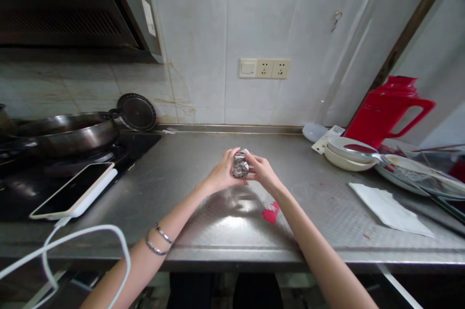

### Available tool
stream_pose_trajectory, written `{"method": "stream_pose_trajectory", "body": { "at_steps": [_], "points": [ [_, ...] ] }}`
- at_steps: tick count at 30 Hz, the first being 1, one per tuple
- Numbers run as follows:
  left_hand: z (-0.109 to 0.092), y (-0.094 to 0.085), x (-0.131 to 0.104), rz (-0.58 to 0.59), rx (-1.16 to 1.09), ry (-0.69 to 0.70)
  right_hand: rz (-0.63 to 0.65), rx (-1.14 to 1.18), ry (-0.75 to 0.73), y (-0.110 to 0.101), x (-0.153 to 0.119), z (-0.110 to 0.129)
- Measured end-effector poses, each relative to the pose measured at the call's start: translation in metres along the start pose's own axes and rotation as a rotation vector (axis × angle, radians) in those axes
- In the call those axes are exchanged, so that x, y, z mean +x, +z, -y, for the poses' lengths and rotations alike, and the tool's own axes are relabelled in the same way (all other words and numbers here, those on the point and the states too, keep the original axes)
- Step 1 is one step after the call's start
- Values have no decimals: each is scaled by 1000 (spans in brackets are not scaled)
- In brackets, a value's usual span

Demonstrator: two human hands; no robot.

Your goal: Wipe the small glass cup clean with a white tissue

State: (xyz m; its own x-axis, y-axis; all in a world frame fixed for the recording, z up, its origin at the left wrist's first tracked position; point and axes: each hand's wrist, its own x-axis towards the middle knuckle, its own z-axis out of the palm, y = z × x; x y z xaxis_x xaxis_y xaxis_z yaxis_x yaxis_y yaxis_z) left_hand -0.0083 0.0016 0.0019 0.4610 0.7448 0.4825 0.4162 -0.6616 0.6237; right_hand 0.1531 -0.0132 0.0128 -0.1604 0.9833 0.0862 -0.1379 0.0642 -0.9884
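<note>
Between my two hands is a small, shiny silver object (240, 165) with a crinkled, foil-like surface, held just above or on the steel counter (196, 159). My left hand (227, 171) curls around its left side. From the right, my right hand (262, 171) closes its fingers on the upper and right edge. Whether it is foil-wrapped or faceted glass I cannot tell. A torn red scrap (271, 213) lies on the counter in front of my right forearm.
Left, a pan (72, 132) sits on the black hob (29, 193), near a phone (74, 190) with a white cable (109, 228). Right are a red thermos jug (383, 110), stacked bowls (347, 159), a plate (410, 180) and a white napkin (388, 207).
</note>
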Motion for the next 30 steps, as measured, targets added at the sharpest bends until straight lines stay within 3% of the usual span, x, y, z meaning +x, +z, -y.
{"method": "stream_pose_trajectory", "body": {
  "at_steps": [4,8,12,17,24,30],
  "points": [
    [-1,3,-1,-16,3,3,-162,22,83,-2,4,0],
    [-5,8,-4,18,-56,-2,-235,-150,63,-8,8,-2],
    [-10,13,-5,-9,-107,-57,-219,-287,-106,-14,13,-8],
    [-9,14,-3,-46,-127,-124,-305,-490,-418,-8,7,-3],
    [-1,17,-1,-53,-167,-112,-192,-768,-783,3,-7,1],
    [10,24,2,-85,-233,-137,-163,-802,-901,4,-16,6]
  ]
}}
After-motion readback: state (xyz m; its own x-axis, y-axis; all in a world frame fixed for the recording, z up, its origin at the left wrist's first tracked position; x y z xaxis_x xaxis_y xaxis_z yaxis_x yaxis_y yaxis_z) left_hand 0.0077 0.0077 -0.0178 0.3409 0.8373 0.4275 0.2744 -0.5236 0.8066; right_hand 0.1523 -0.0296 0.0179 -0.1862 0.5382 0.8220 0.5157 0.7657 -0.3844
